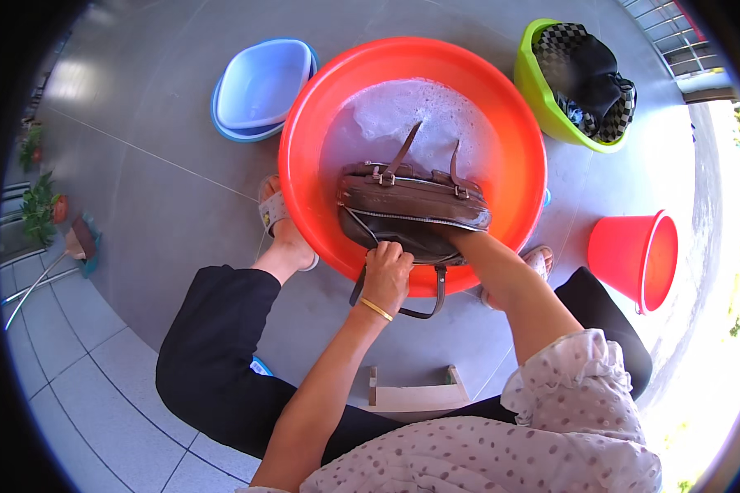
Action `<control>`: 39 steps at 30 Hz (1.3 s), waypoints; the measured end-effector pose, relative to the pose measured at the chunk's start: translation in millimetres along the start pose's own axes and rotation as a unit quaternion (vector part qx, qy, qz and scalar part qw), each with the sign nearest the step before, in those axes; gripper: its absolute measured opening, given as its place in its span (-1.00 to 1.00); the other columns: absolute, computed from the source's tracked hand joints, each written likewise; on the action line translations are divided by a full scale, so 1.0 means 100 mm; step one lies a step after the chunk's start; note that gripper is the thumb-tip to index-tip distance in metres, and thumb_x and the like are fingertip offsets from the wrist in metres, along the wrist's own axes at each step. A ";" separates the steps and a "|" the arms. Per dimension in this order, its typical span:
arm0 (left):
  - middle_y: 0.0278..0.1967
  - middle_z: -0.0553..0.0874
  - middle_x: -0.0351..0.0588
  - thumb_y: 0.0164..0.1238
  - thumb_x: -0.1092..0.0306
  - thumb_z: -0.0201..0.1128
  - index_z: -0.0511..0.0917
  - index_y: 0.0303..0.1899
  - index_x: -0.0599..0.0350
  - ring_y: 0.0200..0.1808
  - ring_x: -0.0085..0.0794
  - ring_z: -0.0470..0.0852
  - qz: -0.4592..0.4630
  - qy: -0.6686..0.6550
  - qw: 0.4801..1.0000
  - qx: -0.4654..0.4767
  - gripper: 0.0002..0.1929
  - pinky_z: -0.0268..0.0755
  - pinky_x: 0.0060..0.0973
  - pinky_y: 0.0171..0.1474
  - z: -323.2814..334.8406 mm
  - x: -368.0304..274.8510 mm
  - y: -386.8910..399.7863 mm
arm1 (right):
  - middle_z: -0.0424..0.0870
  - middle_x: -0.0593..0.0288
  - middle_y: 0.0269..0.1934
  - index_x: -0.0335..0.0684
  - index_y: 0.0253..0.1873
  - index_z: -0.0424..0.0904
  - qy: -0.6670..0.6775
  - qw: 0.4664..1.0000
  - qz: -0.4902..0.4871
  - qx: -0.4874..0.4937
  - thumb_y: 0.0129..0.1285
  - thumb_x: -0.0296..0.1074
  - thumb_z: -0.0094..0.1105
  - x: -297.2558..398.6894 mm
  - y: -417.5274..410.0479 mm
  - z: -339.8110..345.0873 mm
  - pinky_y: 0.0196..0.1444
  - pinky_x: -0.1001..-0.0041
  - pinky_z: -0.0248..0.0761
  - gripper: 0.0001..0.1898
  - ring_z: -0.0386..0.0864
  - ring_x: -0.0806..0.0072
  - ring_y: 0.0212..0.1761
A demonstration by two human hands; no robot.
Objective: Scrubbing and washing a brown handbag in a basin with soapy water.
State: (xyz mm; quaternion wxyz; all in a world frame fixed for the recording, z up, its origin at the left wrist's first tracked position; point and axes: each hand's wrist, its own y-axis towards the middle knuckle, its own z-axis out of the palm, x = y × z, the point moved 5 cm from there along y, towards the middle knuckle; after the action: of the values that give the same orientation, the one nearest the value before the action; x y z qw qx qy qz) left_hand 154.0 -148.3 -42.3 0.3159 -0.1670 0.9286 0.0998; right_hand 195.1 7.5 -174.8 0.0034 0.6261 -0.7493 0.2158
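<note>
A wet brown leather-like handbag (416,197) lies tilted in a large red plastic basin (302,203) of foamy water (428,117). Its zipped top gapes towards me, showing a dark inside. My left hand (388,268) is closed on the bag's near edge, beside the end of the zip (361,224). My right hand (459,237) reaches into the opening; its fingers are hidden within, so their grip does not show. Two thin straps (401,154) stand up on the far side, while a near strap (439,296) hangs over the basin's rim.
Nested blue and white tubs (262,86) stand at the far left. A lime-green basin (533,80) at the far right holds black and checked items (586,74). A red bucket (620,262) lies tipped at right. A low wooden stool (413,397) is beneath me.
</note>
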 end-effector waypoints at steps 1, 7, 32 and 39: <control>-0.32 0.48 -0.12 0.05 0.51 0.31 0.58 -0.37 0.17 -0.14 -0.22 0.46 0.000 0.009 1.000 0.005 -0.91 0.29 -0.28 -0.12 0.01 -0.02 0.01 | 0.69 0.03 -0.09 -0.13 0.14 0.55 0.002 1.000 -0.001 0.004 0.22 -0.31 -0.01 0.00 0.02 0.01 -0.09 0.28 0.55 -0.62 0.67 0.17 -0.07; -0.31 0.49 -0.11 0.05 0.51 0.32 0.59 -0.36 0.16 -0.13 -0.22 0.45 -0.018 0.017 1.000 0.013 -0.90 0.29 -0.29 -0.11 -0.02 -0.06 0.06 | 0.70 0.02 -0.12 -0.11 0.16 0.54 0.007 0.999 -0.004 0.041 0.22 -0.32 -0.02 -0.11 -0.03 0.19 -0.10 0.27 0.55 -0.60 0.67 0.18 -0.09; -0.31 0.49 -0.07 0.07 0.45 0.29 0.56 -0.38 0.15 -0.14 -0.18 0.46 -0.002 0.017 1.000 0.011 -0.92 0.32 -0.28 -0.10 0.15 -0.12 -0.13 | 0.72 0.00 -0.23 -0.04 0.25 0.47 0.019 0.980 -0.052 0.189 0.20 -0.36 -0.04 0.57 -0.15 0.23 -0.14 0.27 0.54 -0.53 0.68 0.20 -0.15; -0.21 0.54 0.00 0.10 0.50 0.16 0.54 -0.24 0.21 -0.07 -0.16 0.48 0.004 0.018 1.000 0.016 -0.83 0.36 -0.31 -0.04 0.17 -0.09 -0.45 | 0.71 0.00 -0.21 -0.06 0.26 0.49 0.057 0.972 -0.020 0.227 0.30 -0.31 -0.07 0.99 -0.46 -0.51 -0.15 0.25 0.54 -0.57 0.68 0.25 -0.15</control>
State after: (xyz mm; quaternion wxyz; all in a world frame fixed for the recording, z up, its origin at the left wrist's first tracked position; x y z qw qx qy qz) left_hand 186.9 -182.3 -54.0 0.3013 -0.1600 0.9364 0.0826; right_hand 203.2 -74.2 -86.9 -0.0922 0.6118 -0.6669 0.4153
